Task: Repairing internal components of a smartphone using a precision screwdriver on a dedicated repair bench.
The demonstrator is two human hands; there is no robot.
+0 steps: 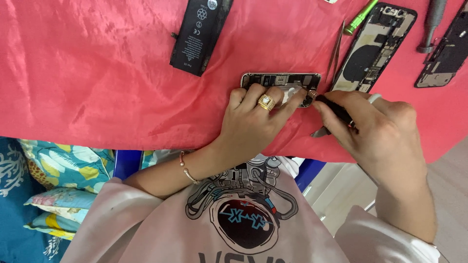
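Observation:
An opened phone body [273, 79] lies on the red cloth [97, 73], its circuit boards showing. My left hand [253, 117], with a gold ring, lies flat on the phone's near part and pins it down. My right hand [375, 126] grips a black-handled screwdriver [334, 108] whose tip touches the right end of the phone. The near half of the phone is hidden under my fingers.
A black battery [197, 34] lies at the back centre. Metal tweezers [336, 51] and a green tool [360, 17] sit beside a second opened phone [378, 46]. A grey driver [431, 24] and another phone part [446, 51] are at far right. The cloth's near edge hangs over my lap.

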